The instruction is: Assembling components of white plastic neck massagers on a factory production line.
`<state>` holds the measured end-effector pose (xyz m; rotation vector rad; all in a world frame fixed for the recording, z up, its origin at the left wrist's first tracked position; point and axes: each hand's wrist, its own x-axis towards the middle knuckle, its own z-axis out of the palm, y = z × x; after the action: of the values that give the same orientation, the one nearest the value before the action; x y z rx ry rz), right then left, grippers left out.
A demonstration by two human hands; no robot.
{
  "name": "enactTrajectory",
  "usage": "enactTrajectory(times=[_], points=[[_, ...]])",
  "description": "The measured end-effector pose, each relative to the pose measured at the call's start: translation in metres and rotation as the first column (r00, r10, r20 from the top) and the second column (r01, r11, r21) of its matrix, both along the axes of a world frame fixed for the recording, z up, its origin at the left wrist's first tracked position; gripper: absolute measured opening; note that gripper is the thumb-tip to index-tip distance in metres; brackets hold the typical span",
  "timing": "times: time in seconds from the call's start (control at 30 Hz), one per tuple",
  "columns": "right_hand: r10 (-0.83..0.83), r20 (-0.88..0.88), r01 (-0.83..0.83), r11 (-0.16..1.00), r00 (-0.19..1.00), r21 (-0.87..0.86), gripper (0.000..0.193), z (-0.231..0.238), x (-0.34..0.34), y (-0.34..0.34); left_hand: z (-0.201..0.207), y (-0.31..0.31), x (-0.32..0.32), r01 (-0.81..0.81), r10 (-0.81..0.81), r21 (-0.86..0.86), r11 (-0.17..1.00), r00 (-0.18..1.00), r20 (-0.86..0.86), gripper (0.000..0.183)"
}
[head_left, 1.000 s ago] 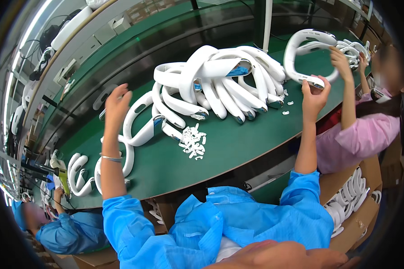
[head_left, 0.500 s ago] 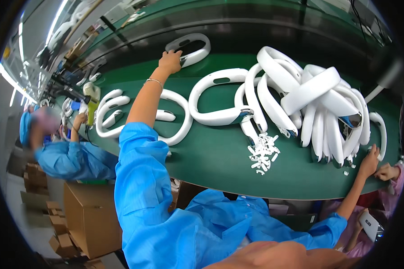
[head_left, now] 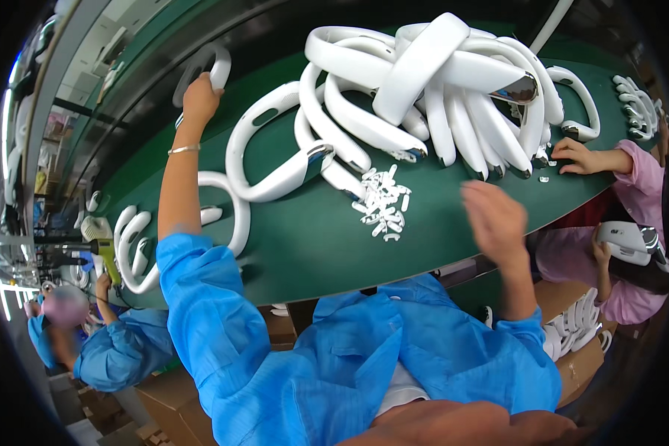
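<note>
At the far left side of the table, my left hand [head_left: 201, 100] is closed on a white C-shaped plastic band [head_left: 221, 67], whose lower end is partly hidden by the fingers. My right hand [head_left: 494, 223], somewhat blurred, is over the table's near edge with fingers stretched out and nothing visible in it. Ahead of it lies a heap of small white plastic pieces [head_left: 383, 204]. Beyond the pieces is a big tangled pile of white bands [head_left: 424, 74]. One separate white band [head_left: 238, 160], with a dark oval slot, rests left of the pile.
More bands [head_left: 130, 253] lie at the table's left, near a co-worker in blue with a green tool [head_left: 108, 260]. At right, a pink-sleeved co-worker's hand [head_left: 578, 157] touches the table by small pieces; another hand holds a white device [head_left: 623, 241]. A carton [head_left: 580, 368] of white parts stands below.
My view has turned right. My right hand has drawn back from the band at the table's right side toward the near edge. My left hand remains on its band, which now stands more upright in view.
</note>
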<state>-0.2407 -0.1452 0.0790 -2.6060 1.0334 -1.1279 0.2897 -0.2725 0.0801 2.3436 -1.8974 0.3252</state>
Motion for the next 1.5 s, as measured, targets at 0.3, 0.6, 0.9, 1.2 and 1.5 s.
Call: enactTrajectory(times=[0.3, 0.6, 0.9, 1.2, 1.5], points=[[0.141, -0.283, -0.156, 0.987, 0.949, -0.031, 0.024, -0.056, 0.059, 0.000, 0.048, 0.205, -0.100, 0.397, -0.339, -0.070, 0.915, 0.852, 0.399, 0.028], [-0.023, -0.157, 0.019, 0.999, 0.987, -0.027, 0.019, -0.067, 0.049, -0.004, 0.072, 0.296, -0.158, 0.433, -0.329, -0.096, 0.896, 0.794, 0.511, 0.019], [-0.226, 0.631, -0.396, 0.611, 0.742, 0.685, 0.012, -0.025, 0.063, 0.024, 0.044, 0.315, -0.166, 0.494, -0.272, -0.186, 0.849, 0.711, 0.649, 0.017], [-0.447, 0.883, -0.984, -0.164, 0.141, 0.074, 0.025, -0.023, 0.131, 0.010, 0.045, 0.298, -0.206, 0.619, -0.624, -0.296, 0.728, 0.776, 0.091, 0.034], [-0.499, 0.838, -0.966, 0.006, 0.220, 0.258, 0.024, 0.044, 0.172, 0.011, 0.053, 0.291, -0.213, 0.392, -0.588, -0.445, 0.805, 0.625, -0.513, 0.054]])
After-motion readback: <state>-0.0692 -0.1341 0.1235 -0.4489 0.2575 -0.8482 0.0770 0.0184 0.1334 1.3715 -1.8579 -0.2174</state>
